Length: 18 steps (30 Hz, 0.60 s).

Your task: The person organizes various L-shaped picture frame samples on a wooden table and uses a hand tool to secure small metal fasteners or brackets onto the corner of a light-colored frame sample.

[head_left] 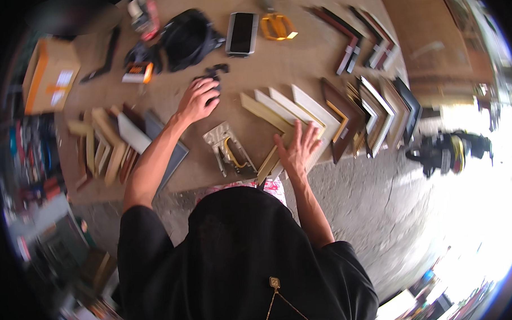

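My left hand [198, 100] reaches over the brown table with its fingers curled round a small black object [218, 69], whose kind I cannot make out. My right hand [298, 149] lies with spread fingers on the near ends of several pale L-shaped frame corner samples [282, 106]. These white and gold corners are nested side by side, points to the right. Between my two forearms a metal staple gun [229, 149] rests on the table, near its front edge.
More frame corners lie at left [107, 140], at right [373, 113] and far right [345, 38]. Along the back are a cardboard box [49, 77], a black cloth-like bundle [188, 39], a phone [242, 33] and orange-handled scissors [278, 27]. A dark bag [450, 152] sits beyond the right edge.
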### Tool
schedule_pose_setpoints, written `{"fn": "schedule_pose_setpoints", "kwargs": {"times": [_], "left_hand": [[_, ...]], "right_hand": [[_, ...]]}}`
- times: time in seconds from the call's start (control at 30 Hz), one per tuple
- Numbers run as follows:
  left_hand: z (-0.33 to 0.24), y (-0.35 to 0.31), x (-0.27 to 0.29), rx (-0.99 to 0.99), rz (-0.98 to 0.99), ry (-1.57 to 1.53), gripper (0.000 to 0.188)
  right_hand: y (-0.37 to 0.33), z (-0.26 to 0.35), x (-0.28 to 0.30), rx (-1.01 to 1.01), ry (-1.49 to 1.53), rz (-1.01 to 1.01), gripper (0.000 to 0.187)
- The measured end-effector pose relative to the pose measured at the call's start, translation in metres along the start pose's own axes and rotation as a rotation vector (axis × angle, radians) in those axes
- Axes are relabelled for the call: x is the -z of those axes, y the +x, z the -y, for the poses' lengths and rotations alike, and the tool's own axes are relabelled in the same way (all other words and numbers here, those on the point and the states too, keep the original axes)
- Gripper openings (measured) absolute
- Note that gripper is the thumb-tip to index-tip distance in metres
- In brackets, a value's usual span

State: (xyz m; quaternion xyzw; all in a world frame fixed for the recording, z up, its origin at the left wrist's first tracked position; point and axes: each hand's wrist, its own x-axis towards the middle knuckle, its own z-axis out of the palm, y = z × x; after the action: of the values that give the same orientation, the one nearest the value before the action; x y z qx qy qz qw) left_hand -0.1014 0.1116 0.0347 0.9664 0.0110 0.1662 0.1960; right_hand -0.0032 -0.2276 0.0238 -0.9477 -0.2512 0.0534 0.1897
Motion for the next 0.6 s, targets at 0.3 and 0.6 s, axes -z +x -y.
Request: {"fn": "schedule_pose_setpoints", "kwargs": {"times": [0.3, 0.6], "left_hand": [[0.007, -0.066, 0.080, 0.475, -0.268, -0.102, 0.034], [-0.113, -0.202, 0.082, 0.767, -0.045, 0.187, 0.060]], "right_hand": [[0.002, 0.032, 0.023, 0.276, 0.192, -0.118, 0.066], [-0.059, 0.121, -0.009, 0.555, 0.194, 0.380, 0.057]]}}
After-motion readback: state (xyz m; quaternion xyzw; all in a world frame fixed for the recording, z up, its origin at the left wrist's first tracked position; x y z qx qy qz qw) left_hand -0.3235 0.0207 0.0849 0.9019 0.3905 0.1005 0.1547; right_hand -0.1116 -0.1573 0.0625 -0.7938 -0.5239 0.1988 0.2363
